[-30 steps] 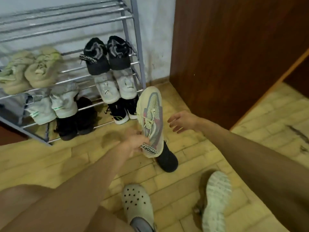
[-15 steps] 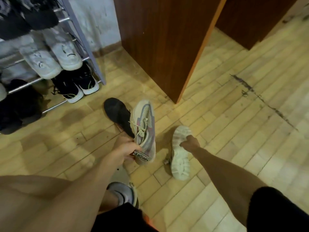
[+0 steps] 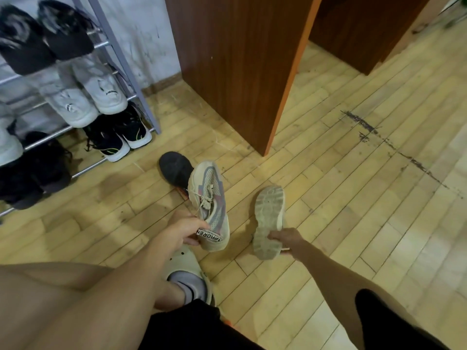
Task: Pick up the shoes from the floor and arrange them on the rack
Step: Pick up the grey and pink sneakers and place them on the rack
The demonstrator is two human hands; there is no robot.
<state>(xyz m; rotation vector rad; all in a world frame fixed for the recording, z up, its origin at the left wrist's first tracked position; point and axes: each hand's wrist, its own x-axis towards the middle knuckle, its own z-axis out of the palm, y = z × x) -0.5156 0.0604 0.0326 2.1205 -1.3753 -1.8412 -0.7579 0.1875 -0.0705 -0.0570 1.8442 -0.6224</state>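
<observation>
My left hand (image 3: 183, 229) grips the heel of a beige sneaker (image 3: 209, 198) with grey and pink mesh, toe pointing away, held above the floor. My right hand (image 3: 286, 239) is closed on the heel end of its mate (image 3: 269, 218), which is turned sole up and is low over the wooden floor. A dark shoe (image 3: 174, 166) lies on the floor just behind the held sneaker. The metal shoe rack (image 3: 131, 72) stands at the upper left against the wall.
The rack holds black shoes (image 3: 65, 31) on top, white sneakers (image 3: 101, 89) below, and black sneakers with white soles (image 3: 121, 137) at the bottom. A brown wooden cabinet (image 3: 235, 59) stands right of the rack. My foot in a pale clog (image 3: 188, 279) is below my left hand.
The view swung right and down, away from the rack. My right hand reached down and closed on the sole-up sneaker, which has lifted slightly. My left hand kept its sneaker.
</observation>
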